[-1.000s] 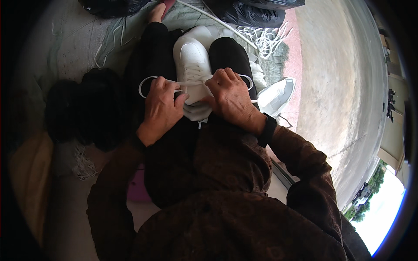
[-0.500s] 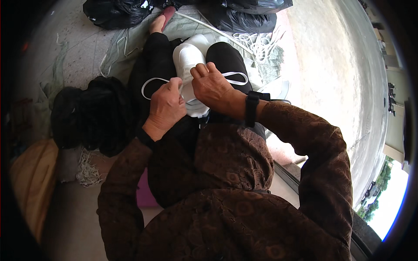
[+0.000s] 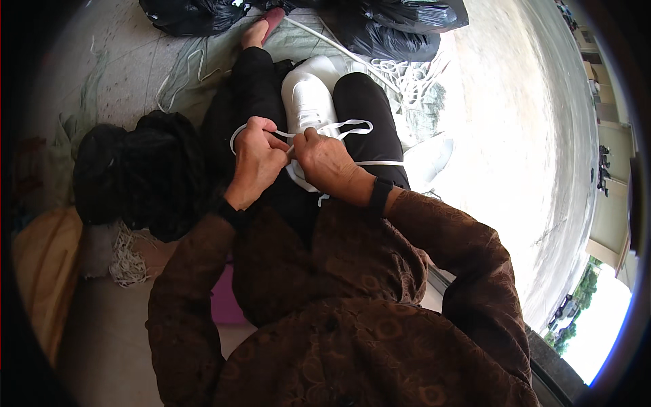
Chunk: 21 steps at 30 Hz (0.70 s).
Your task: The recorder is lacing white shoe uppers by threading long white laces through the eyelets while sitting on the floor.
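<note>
A white lace-up shoe lies between my thighs, its toe pointing away from me. A second white shoe shows partly behind it. My left hand is closed at the shoe's left side, pinching the white shoelace. Close beside it, my right hand is closed over the shoe's opening, its fingers on the same lace. One loop of lace stands out to the right above my right hand, and another curves out past my left hand. My hands cover the shoe's heel part.
Black plastic bags lie at the far side. A heap of loose white laces sits at the far right, near a white pole. To my left are a black cloth-like bundle, a bunch of pale strings and a wooden board.
My right hand has come down and left, nearer my left hand. The lace now crosses above the hands, with its loop on the right higher. The whole view has shifted slightly.
</note>
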Each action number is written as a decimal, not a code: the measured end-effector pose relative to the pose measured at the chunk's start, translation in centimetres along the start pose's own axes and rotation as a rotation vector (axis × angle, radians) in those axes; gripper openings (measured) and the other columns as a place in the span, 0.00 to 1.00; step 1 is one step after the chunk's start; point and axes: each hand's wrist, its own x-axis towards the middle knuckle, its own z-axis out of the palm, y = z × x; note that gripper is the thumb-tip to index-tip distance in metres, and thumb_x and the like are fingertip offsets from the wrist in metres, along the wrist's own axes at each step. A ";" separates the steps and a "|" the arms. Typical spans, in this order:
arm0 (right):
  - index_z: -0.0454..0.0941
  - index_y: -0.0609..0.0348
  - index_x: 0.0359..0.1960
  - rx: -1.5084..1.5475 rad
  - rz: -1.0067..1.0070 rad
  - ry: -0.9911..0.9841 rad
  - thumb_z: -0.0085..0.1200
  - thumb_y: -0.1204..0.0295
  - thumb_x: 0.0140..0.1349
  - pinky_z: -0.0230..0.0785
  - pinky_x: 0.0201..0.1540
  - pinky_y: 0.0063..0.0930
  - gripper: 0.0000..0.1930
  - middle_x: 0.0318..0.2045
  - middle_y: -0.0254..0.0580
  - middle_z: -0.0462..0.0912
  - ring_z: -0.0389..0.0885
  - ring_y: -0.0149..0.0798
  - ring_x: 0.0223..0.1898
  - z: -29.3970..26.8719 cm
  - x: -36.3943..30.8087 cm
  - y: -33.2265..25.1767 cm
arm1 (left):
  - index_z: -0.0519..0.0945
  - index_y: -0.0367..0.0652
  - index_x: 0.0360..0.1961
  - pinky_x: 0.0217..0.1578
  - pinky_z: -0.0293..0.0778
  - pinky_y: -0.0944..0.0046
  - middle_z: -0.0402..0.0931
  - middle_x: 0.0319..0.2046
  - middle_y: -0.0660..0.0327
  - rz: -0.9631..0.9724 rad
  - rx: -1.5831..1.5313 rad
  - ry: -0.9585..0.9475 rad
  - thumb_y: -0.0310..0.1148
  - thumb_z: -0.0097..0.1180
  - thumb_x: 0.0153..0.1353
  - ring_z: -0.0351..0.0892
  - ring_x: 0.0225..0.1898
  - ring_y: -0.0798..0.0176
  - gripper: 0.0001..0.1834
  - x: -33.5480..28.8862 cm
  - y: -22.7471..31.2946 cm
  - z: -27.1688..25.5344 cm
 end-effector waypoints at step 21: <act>0.66 0.57 0.28 1.089 0.696 0.826 0.41 0.76 0.72 0.56 0.26 0.17 0.10 0.25 0.32 0.67 0.60 0.23 0.24 -15.0 -11.0 12.5 | 0.67 0.35 0.57 0.25 0.73 0.61 0.76 0.17 0.57 0.119 -0.251 -0.258 0.28 0.61 0.60 0.78 0.20 0.60 0.26 -6.9 5.2 3.3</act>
